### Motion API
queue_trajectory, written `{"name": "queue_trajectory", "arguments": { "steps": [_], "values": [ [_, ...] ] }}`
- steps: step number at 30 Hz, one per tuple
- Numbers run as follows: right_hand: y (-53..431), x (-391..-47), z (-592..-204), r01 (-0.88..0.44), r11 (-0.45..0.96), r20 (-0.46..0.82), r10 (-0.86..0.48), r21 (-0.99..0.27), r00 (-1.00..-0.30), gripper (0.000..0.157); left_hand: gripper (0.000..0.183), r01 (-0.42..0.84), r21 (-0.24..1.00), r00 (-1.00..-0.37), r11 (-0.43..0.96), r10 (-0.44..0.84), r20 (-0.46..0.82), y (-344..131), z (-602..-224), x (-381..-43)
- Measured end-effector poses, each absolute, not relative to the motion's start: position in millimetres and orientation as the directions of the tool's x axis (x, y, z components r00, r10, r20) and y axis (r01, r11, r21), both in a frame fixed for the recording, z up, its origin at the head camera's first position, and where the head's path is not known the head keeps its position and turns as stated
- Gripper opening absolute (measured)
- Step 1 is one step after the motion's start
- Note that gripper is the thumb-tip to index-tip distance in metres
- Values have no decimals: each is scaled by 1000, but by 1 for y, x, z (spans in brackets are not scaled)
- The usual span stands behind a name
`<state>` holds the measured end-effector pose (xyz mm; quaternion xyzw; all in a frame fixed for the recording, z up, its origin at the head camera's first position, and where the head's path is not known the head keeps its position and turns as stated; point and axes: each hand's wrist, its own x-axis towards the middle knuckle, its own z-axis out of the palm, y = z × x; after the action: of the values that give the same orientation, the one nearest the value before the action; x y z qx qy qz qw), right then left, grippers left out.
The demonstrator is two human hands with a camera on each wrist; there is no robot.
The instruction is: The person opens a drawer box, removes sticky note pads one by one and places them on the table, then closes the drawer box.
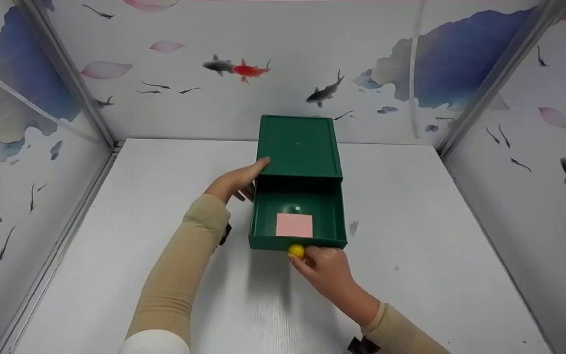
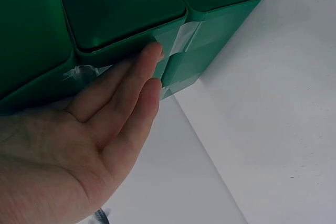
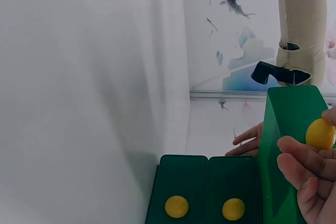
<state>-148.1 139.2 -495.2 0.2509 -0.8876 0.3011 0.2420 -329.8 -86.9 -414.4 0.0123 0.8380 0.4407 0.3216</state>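
Note:
A green drawer cabinet (image 1: 298,147) stands on the white table, its top drawer (image 1: 266,206) pulled out toward me. In that drawer, near its front wall, lies a pink square sticky note (image 1: 294,225). My right hand (image 1: 329,273) pinches the round yellow knob (image 1: 297,251) on the drawer's front between thumb and fingers. At the cabinet's left side, my left hand (image 1: 239,182) lays its thumb on the top edge. Its other fingers (image 2: 139,95) extend nearly straight along the side wall, as the left wrist view shows.
Below the pulled-out drawer, the right wrist view shows two shut drawers (image 3: 184,177) with yellow knobs (image 3: 176,206). Clear tape (image 2: 184,38) runs over the cabinet's seams. White walls (image 1: 165,108) painted with fish enclose the table (image 1: 410,246) on three sides.

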Motion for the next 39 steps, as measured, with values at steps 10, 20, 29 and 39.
{"name": "queue_trajectory", "arguments": {
  "steps": [10, 20, 29, 39],
  "values": [
    [143, -145, -496, -587, 696, 572, -304, -412, -762, 39, 99, -259, 746, -794, 613, 304, -526, -86, -415, -332],
    [148, -139, -483, -489, 789, 415, -330, -371, -848, 39, 99, -255, 742, -788, 619, 311, -531, -85, -415, -332],
    [153, -124, -458, -491, 810, 321, -395, -321, -861, 34, 98, -234, 744, -789, 626, 324, -521, -86, -412, -331],
    [164, -113, -419, -629, 724, 535, -424, -285, -731, 21, 98, -253, 742, -787, 621, 313, -531, -89, -412, -330]
  ]
}}
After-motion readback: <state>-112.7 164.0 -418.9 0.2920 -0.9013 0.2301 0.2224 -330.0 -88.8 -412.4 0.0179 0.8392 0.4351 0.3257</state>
